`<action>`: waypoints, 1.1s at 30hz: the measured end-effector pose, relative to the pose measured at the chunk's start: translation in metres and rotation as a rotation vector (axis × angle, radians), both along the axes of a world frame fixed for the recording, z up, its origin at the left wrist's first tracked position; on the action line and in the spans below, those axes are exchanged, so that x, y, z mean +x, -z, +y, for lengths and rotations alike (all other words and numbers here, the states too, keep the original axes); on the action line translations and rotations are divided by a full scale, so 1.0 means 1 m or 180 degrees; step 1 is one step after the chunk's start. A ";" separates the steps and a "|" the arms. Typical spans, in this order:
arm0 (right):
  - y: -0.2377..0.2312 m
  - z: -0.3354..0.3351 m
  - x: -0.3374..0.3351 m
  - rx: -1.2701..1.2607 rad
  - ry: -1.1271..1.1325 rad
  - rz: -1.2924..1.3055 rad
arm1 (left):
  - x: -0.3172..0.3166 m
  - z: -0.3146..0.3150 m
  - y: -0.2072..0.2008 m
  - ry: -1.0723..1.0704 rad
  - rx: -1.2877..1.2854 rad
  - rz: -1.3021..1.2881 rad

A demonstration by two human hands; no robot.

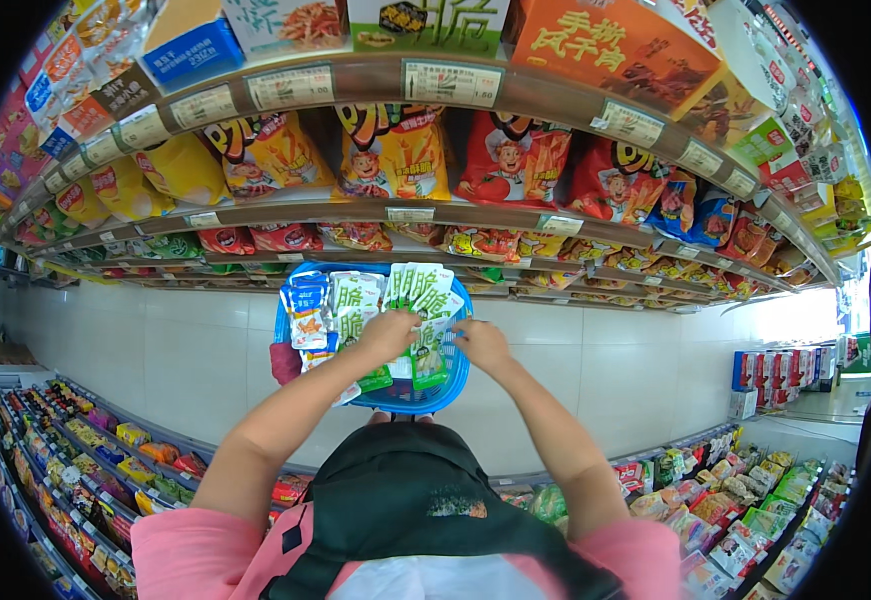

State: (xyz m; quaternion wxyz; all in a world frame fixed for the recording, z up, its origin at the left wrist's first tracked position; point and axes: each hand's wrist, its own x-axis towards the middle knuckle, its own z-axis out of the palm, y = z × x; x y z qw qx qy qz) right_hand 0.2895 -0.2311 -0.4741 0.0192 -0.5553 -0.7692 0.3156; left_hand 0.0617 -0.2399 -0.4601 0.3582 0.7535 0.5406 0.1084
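Note:
Below the shelves is a blue plastic basket (443, 403) with several snack packets in it. My left hand (388, 337) reaches over its middle, fingers closed at the upper edge of a green-and-white snack packet (430, 355). At that packet's right side is my right hand (483, 343), its fingers loosely bent and apart, with nothing seen in them. More green-and-white packets lie at the back of the basket and under my left wrist. Blue-and-white packets (307, 315) are stacked along the basket's left side.
Curved shelf tiers (436, 212) of bagged snacks rise in front, with boxes such as an orange carton (611, 45) on top. Pale floor tiles (556, 370) surround the basket. Low racks of packets (746, 505) stand behind me on both sides. Stacked cartons (776, 368) are at the right.

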 end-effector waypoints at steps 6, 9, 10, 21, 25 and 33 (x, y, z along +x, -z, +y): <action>0.042 0.000 -0.036 0.0149 0.0136 -0.0150 | 0.028 -0.008 0.051 -0.0316 0.0448 0.0526; 0.054 0.006 -0.043 0.0180 0.0112 -0.0393 | 0.031 -0.006 0.056 -0.0479 0.0410 0.0621; 0.058 0.007 -0.044 0.0234 0.0106 -0.0397 | 0.030 -0.006 0.058 -0.0530 0.0378 0.0602; 0.053 0.011 -0.060 0.0021 0.0889 -0.0063 | -0.006 -0.008 0.067 -0.1041 0.0147 0.0134; 0.073 0.005 -0.064 -0.0294 0.1151 0.0700 | -0.015 -0.018 0.047 -0.1040 -0.0308 -0.0273; 0.084 0.002 -0.090 0.0307 0.0336 0.1109 | -0.048 -0.050 0.046 -0.1549 -0.0495 -0.1190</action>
